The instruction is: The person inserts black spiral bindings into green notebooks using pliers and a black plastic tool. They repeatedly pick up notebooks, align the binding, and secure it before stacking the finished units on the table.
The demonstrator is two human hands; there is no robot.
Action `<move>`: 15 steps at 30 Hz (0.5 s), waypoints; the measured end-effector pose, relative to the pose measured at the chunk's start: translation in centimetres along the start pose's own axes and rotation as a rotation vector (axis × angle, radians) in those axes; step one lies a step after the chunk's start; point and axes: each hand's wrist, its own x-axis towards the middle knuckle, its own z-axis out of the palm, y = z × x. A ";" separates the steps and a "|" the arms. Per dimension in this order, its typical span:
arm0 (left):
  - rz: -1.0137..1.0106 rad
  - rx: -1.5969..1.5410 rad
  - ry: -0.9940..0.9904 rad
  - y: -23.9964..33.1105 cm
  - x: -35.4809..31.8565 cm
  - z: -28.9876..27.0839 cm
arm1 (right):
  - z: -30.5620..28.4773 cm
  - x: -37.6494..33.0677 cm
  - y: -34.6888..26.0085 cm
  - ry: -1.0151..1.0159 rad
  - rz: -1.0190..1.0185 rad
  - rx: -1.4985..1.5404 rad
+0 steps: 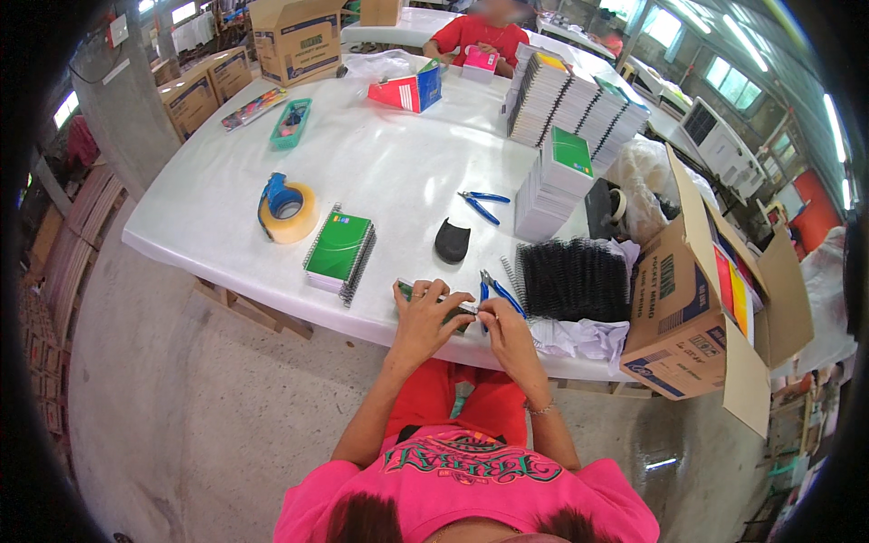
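At the table's front edge my left hand is wrapped over a small green-covered spiral notebook, hiding most of it. The fingertips of my right hand are pinched at the right end of the notebook's black spiral coil; the coil's tip is hidden. Touching distance from that hand lie blue-handled cutting pliers, with a bundle of black spiral coils to their right. A stack of bound green notebooks sits left of my left hand. Farther back are a black rounded object and second blue-handled pliers.
Loose green-topped pads and tall notebook stacks stand at the right. An open cardboard box leans at the right edge. Left are a tape dispenser and a teal tray. Across the table sits a person in red.
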 end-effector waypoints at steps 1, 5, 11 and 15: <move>0.004 0.010 0.005 -0.1 -0.1 0.1 | -0.1 -0.1 -0.6 0.018 0.048 0.038; 0.019 0.036 0.010 -0.2 -0.3 0.2 | -0.3 0.5 -0.9 -0.033 0.024 -0.047; 0.018 0.071 0.032 0.3 -0.5 0.1 | 0.1 0.7 -0.8 -0.023 -0.006 -0.014; -0.001 0.056 0.026 -0.2 -0.5 0.2 | 0.2 1.3 -1.4 -0.023 0.035 -0.007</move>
